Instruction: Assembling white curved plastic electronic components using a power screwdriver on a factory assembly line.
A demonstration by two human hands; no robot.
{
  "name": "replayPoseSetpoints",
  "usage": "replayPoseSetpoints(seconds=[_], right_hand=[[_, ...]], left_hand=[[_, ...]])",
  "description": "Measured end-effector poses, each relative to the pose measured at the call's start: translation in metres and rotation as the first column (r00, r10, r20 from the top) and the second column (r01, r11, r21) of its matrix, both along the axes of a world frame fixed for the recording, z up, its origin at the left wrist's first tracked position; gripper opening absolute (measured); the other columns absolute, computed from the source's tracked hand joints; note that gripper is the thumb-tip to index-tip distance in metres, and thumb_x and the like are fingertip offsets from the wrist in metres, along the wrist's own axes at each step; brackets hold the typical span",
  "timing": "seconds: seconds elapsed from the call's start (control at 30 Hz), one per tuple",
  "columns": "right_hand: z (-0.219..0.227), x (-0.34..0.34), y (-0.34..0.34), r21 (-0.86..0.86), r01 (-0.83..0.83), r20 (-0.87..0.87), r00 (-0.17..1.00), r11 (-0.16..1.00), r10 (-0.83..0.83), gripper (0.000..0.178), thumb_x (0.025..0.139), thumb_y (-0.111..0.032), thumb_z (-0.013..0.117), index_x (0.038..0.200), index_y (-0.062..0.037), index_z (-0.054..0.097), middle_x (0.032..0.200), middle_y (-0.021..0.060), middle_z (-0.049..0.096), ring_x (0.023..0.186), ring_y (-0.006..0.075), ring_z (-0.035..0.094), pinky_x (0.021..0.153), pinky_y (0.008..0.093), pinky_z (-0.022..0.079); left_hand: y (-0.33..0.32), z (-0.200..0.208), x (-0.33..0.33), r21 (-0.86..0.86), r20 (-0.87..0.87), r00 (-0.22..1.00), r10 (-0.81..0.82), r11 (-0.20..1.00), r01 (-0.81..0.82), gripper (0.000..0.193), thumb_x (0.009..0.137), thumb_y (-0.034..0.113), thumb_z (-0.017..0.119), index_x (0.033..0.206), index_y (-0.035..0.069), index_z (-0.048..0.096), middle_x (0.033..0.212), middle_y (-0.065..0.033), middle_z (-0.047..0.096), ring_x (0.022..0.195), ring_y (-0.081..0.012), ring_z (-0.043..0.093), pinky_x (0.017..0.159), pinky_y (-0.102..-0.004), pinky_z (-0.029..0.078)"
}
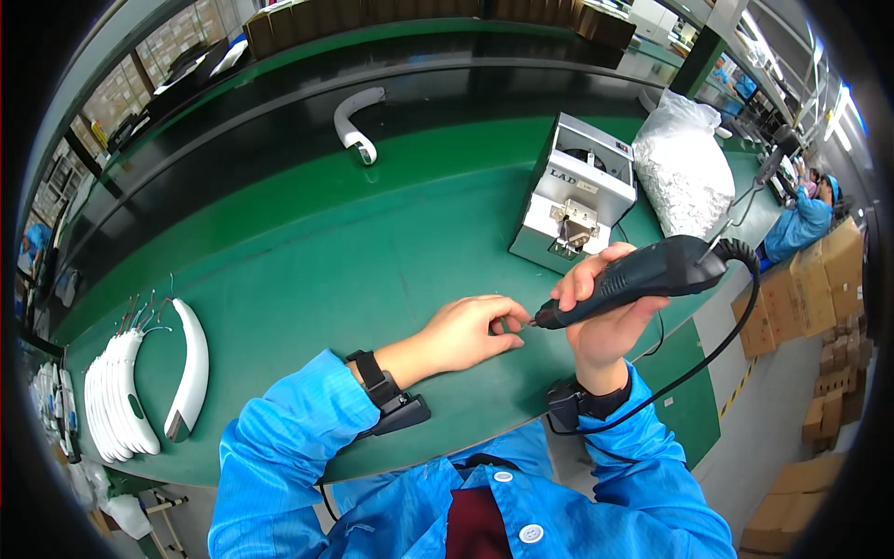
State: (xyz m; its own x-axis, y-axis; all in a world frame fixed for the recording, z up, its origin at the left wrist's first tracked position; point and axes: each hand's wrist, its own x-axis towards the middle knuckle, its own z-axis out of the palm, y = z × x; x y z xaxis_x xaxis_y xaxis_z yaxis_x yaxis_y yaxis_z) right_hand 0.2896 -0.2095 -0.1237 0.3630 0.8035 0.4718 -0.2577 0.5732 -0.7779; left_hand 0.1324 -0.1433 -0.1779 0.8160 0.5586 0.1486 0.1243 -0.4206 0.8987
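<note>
My right hand (601,340) is wrapped round a dark electric screwdriver (638,279), which tilts down to the left. Its cable loops to the right, and a hook carries its rear end. Near the bit, my left hand (466,334) has its fingers curled and pinched together; anything between them is too small or hidden to name. Behind the screwdriver stands a grey metal screw feeder (549,228). At the left of the green bench lie several white curved housings (116,401) side by side, thin wires at their far ends. One more curved housing (193,363) lies just right of them.
A clear plastic bag of small white parts (684,172) stands right of the feeder. Another white curved piece (349,121) lies on the dark conveyor belt (251,126) at the back. Cardboard boxes (805,289) and a person in blue (801,228) are at far right.
</note>
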Motion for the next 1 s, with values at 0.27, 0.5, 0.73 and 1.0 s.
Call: replayPoseSetpoints(seconds=[0.27,0.5,0.73,1.0], right_hand=[[0.001,-0.010,0.007,0.074,0.020,0.020,1.000,0.997,-0.021,0.076,0.080,-0.079,0.028,0.111,-0.0115,0.045,0.069,0.0028,0.050,0.055,0.0146,0.051,0.057,0.0315,0.047],[0.001,-0.012,0.006,0.031,0.016,-0.010,1.000,0.999,-0.016,0.085,0.073,-0.083,0.038,0.112,-0.0068,0.043,0.072,0.0053,0.052,0.059,0.0163,0.053,0.061,0.0333,0.047],[0.001,-0.011,0.006,0.016,-0.050,-0.016,0.999,0.999,0.050,0.087,0.071,-0.084,0.039,0.114,-0.0076,0.043,0.074,0.0060,0.053,0.061,0.0167,0.054,0.064,0.0333,0.047],[0.000,-0.021,0.010,0.093,-0.021,0.034,0.999,0.995,0.018,0.078,0.078,-0.079,0.036,0.110,-0.0083,0.042,0.068,0.0052,0.051,0.057,0.0165,0.053,0.060,0.0331,0.048]], left_hand=[[-0.002,0.002,0.000,-0.152,-0.016,0.996,0.083,0.985,-0.084,0.012,0.081,0.014,0.069,0.088,0.004,0.069,0.079,-0.0076,0.067,0.071,-0.0152,0.062,0.065,-0.0290,0.050],[0.005,-0.003,-0.005,0.342,0.089,0.992,0.094,0.932,-0.119,0.015,0.074,0.020,0.073,0.074,0.006,0.068,0.070,-0.0075,0.064,0.068,-0.0253,0.061,0.063,-0.0362,0.049],[0.008,-0.003,0.002,0.390,0.093,0.992,0.085,0.914,-0.115,0.023,0.069,0.025,0.077,0.068,0.006,0.064,0.065,-0.0075,0.061,0.066,-0.0261,0.059,0.062,-0.0371,0.047],[0.002,-0.002,-0.003,0.419,0.118,0.985,0.126,0.893,-0.165,0.020,0.075,0.024,0.072,0.071,0.005,0.066,0.066,-0.0079,0.062,0.068,-0.0288,0.060,0.063,-0.0409,0.048]])
